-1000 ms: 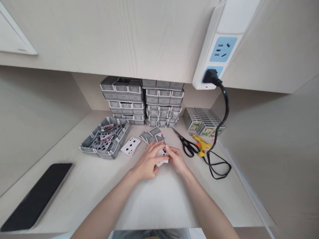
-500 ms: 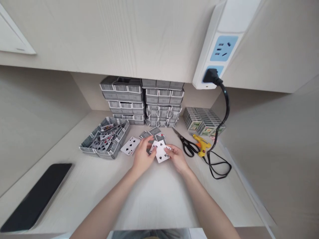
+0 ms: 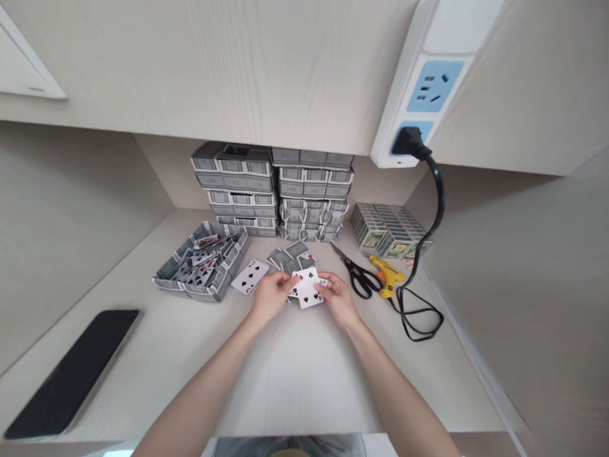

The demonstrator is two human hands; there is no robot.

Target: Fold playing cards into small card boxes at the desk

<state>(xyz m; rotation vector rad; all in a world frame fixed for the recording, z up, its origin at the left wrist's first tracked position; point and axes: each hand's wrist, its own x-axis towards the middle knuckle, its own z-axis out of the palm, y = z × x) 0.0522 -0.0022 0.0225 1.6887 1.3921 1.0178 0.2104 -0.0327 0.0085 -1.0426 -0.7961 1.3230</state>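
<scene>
Between my two hands, just above the desk, are white playing cards [image 3: 307, 291] with black spades, face up and overlapping. My left hand [image 3: 275, 294] pinches their left edge between thumb and fingers. On the right edge, my right hand [image 3: 337, 298] grips them with the thumb on top. Right behind lie several grey-backed playing cards [image 3: 288, 256], face down and spread, partly hidden by the held cards. Left of my left hand, a card with black spades [image 3: 250, 277] lies face up on the desk.
A card-built tray [image 3: 216, 293] of loose cards stands at left. Stacked card-built boxes [image 3: 242, 181] rise behind. To the right are scissors [image 3: 360, 276], a yellow glue gun [image 3: 387, 277] with its black cord [image 3: 421, 339], and card packs [image 3: 392, 231]. A black phone-like slab [image 3: 71, 374] lies front left.
My left fingers have drawn in and lowered onto the cards' left edge. The held cards have shifted slightly against each other, showing more of a 5 at the right.
</scene>
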